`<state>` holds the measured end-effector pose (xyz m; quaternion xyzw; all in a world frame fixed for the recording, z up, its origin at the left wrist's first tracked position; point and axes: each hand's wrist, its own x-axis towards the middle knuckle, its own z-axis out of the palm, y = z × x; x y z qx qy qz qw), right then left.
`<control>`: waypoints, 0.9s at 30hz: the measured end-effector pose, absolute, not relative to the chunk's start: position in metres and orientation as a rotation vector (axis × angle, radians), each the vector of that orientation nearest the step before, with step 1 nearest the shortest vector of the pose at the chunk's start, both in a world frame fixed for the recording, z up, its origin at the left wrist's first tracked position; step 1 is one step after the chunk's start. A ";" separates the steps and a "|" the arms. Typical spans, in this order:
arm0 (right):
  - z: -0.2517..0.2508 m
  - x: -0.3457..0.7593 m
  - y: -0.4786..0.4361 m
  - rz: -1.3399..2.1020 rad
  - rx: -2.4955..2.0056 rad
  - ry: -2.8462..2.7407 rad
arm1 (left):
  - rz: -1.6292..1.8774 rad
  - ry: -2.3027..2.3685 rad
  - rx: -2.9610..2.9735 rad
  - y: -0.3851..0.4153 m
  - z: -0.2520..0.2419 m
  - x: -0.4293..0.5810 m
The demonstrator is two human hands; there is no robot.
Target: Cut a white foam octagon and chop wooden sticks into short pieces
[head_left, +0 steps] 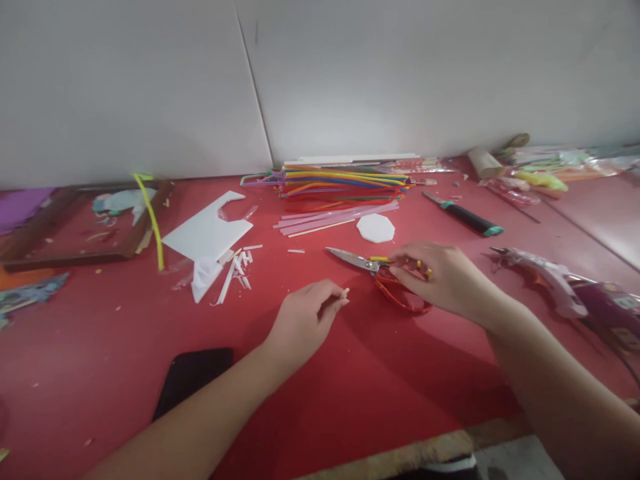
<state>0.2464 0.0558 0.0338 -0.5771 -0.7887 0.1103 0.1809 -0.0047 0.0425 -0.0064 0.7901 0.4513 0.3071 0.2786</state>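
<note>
Near the middle of the red table, my left hand [306, 320] is closed in a pinch on a small pale piece [345, 293] that sticks out at the fingertips. My right hand [440, 273] lies over the handles of the red-handled scissors [383, 273], its fingers curled around a yellow part of them. The metal blades point left, beyond my left fingertips. A white octagonal piece [375, 228] lies flat behind the scissors. Small white strips [239, 270] are scattered left of my left hand, beside a cut white sheet [207, 230].
Colourful pipe cleaners [345, 183] and pink strips [320, 220] lie at the back. A black-handled knife [473, 218] and a glue gun [550, 280] are on the right. A brown tray [65, 260] and dark phone [193, 377] are on the left.
</note>
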 end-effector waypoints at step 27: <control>0.018 0.246 0.060 0.257 -1.914 -2.419 | 0.895 1.219 2.149 0.044 -0.004 -0.005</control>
